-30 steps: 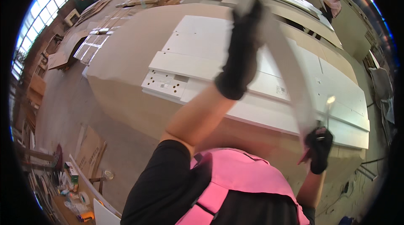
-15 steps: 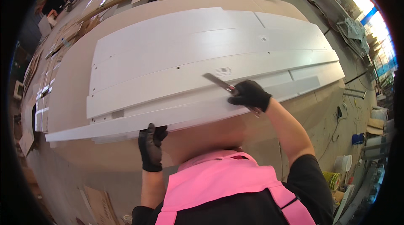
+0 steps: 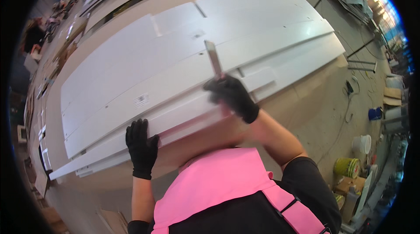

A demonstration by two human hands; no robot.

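My right hand [image 3: 236, 98], in a black glove, is closed around a flat-bladed metal hand tool [image 3: 212, 56]. Its blade points up and away over the white panels, and motion blur hides its exact kind. My left hand [image 3: 142, 148], also gloved in black, lies with its fingers stretched over the near edge of a long narrow white panel [image 3: 107, 146], thumb apart. This strip rests at the front of a stack of larger white panels [image 3: 118, 67]. A printed label [image 3: 141, 100] sits on one panel, a little beyond the left hand.
Brown board [image 3: 280, 107] lies under the stack. On the floor at the right are a white bucket [image 3: 362, 144], a yellow-green tin [image 3: 347, 167], a blue container [image 3: 375, 113], cables and a metal stand [image 3: 363, 64]. More sheets lie beyond the stack.
The view has turned and shifted right. My right hand has swung the tool's blade from pointing left to nearly upright. My left hand's fingers now stretch further over the narrow panel's edge.
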